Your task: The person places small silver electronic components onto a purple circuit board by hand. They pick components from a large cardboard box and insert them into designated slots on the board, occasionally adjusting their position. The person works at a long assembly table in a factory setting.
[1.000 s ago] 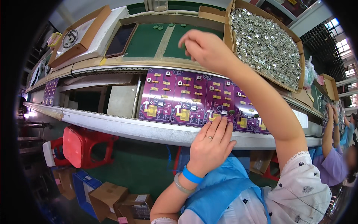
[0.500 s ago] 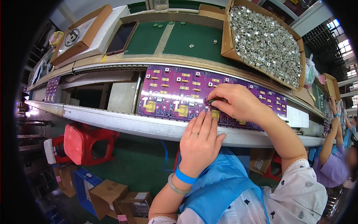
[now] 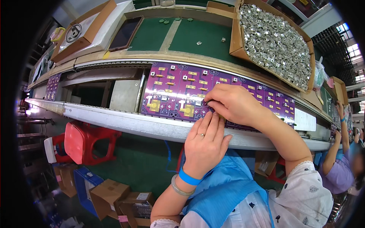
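Note:
A long purple circuit board panel point(image 3: 176, 80), fitted with small square metal parts and striped resistors, lies across the rails in front of me. Over its middle, my right hand point(image 3: 238, 105) is closed in a pinch on a small dark green part point(image 3: 208, 102), low against the board. The fingers hide most of that part. My left hand point(image 3: 205, 142) lies with fingers stretched out, its fingertips at the panel's near edge just below the right fingertips. A blue band point(image 3: 189, 178) circles the left wrist.
Beyond the rails stands a cardboard box point(image 3: 234, 43) full of small metal parts. Green discs point(image 3: 164, 21) and a dark tablet point(image 3: 125, 33) lie on the green bench. A metal rail point(image 3: 114, 119) runs along the near side. Another person's arm point(image 3: 331, 152) reaches in at right.
My right fingertips have shifted slightly left and lower on the board, with the green part now more hidden. My left hand stays nearly in place. The view has shifted a little.

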A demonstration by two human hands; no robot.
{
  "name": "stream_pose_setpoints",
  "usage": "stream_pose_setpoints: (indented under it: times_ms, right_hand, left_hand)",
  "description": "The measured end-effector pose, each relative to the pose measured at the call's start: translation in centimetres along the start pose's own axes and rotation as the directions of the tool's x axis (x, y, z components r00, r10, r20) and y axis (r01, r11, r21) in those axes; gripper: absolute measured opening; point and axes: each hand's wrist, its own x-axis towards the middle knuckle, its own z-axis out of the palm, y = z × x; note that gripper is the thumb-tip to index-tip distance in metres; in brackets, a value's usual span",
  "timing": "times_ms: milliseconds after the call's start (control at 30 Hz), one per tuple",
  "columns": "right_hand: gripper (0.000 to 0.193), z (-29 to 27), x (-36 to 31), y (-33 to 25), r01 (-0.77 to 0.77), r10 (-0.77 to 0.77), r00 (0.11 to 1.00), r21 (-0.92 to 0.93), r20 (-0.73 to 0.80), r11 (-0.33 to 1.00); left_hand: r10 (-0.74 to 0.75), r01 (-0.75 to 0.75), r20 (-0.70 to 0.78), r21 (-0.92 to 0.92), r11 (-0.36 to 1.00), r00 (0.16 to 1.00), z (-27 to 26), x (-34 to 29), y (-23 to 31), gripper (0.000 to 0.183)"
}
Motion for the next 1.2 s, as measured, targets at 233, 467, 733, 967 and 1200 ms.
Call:
stream_pose_setpoints:
  times_ms: [233, 467, 733, 967, 1200]
  right_hand:
    - [0.014, 0.6, 0.4, -0.4, -0.006, 0.007, 1.0, -0.068, 0.018, 0.998]
    - [0.015, 1.5, 0.2, -0.6, -0.083, 0.082, 0.994, -0.02, -0.066, 0.996]
    - [0.014, 1.7, 0.5, -1.3, -0.14, 0.135, 0.988, -0.06, -0.074, 0.988]
    - [0.014, 1.5, 0.7, -1.6, -0.092, 0.094, 0.996, -0.173, 0.003, 0.981]
    - [0.021, -0.6, 1.7, -1.2, -0.143, 0.144, 0.988, -0.033, 0.053, 0.989]
  left_hand:
    - [0.008, -0.009, -0.022, -0.01, 1.0, 1.0, 0.1, 0.0, -0.2, 0.039]
    - [0.019, -0.02, -0.021, -0.017, 1.0, 1.0, 0.2, -0.1, -0.2, 0.04]
    - [0.014, -0.016, -0.037, -0.069, 0.998, 0.999, 0.3, -0.2, -0.4, 0.037]
    - [0.012, -0.017, -0.056, -0.079, 0.997, 0.998, 0.5, 0.0, -0.4, 0.034]
    - [0.014, -0.015, -0.039, -0.033, 0.999, 0.999, -0.1, 0.1, -0.3, 0.038]
